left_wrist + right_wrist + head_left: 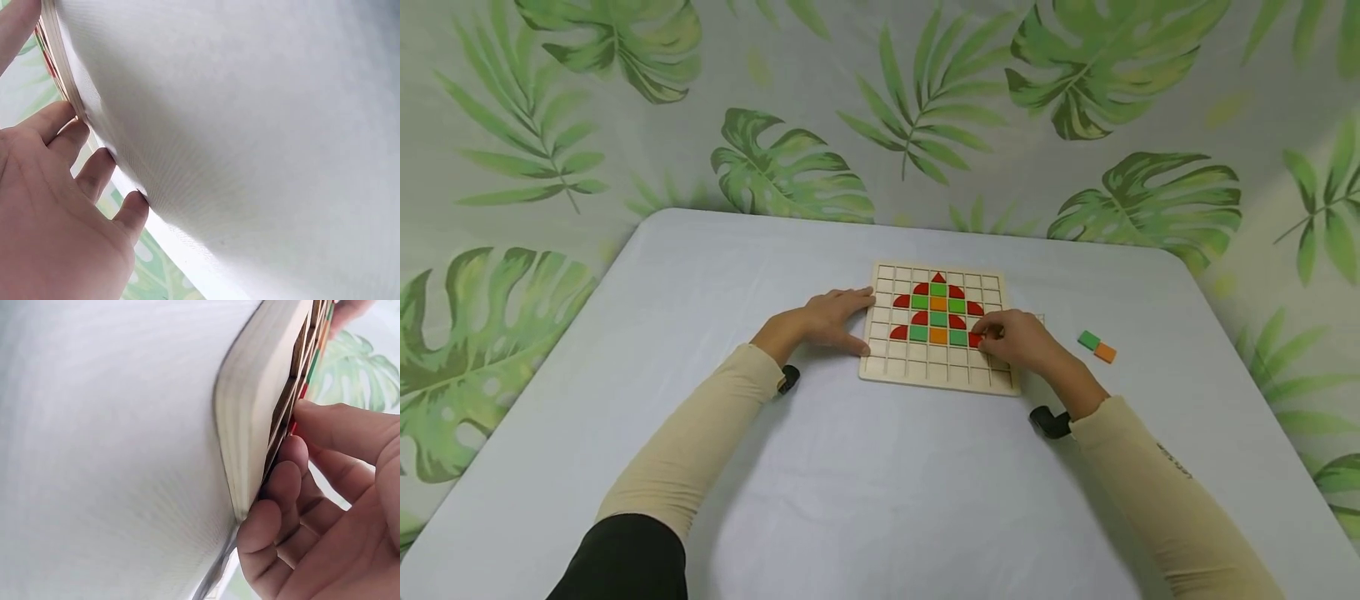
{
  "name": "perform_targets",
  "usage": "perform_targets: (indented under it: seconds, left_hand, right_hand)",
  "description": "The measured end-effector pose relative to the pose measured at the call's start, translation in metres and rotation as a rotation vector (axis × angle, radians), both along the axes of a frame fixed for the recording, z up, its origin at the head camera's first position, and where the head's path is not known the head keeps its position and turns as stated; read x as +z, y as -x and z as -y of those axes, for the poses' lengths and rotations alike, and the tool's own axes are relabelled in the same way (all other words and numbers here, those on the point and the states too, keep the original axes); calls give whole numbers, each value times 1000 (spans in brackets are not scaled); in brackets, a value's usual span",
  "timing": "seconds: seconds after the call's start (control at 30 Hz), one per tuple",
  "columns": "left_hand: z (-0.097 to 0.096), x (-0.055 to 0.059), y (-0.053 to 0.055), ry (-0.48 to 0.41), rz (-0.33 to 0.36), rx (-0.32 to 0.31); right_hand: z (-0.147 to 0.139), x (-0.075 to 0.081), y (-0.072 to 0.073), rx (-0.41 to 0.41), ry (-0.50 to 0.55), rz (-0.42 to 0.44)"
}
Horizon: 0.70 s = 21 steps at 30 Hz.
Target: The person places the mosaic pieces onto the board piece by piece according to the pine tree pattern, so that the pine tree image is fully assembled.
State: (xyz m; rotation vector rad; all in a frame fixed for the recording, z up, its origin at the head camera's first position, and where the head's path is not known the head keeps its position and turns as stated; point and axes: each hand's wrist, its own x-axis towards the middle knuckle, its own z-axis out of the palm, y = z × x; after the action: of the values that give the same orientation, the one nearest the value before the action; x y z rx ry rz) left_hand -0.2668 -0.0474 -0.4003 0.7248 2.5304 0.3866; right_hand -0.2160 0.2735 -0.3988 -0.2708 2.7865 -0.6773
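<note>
A wooden grid board (898, 367) lies on the table, with red, green and orange tiles set in a tree-like shape. My left hand (835, 318) rests at the board's left edge, fingers spread and thumb near the lower corner. In the left wrist view, the fingertips of that left hand (56, 187) touch the table beside the board's side. My right hand (1018, 340) pinches a red tile (975, 340) at the right end of the lowest tile row. The right wrist view has the thumb on this red tile (292, 427), with the other fingers curled by the board's edge.
To the right of the board, a green tile (1088, 340) and an orange tile (1105, 352) lie touching on the white table (880, 483). A sheet with grid lines (1040, 318) shows partly behind my right hand. A leaf-patterned cloth (805, 75) hangs behind the table.
</note>
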Motion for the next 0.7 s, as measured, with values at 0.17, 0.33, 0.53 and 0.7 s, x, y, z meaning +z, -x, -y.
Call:
perform_targets:
  seconds: [0.17, 0.33, 0.53, 0.7]
  left_hand:
    - [-1, 1, -1, 3, 7, 6]
    - [1, -1, -1, 1, 7, -1]
    - [0, -1, 0, -3, -8, -2]
    - [-1, 0, -1, 15, -6, -4]
  right_hand:
    - [-1, 0, -1, 29, -7, -9]
    - [-23, 7, -5, 68, -38, -76]
    - [-90, 21, -10, 0, -42, -141]
    - [-136, 23, -14, -59, -97, -94]
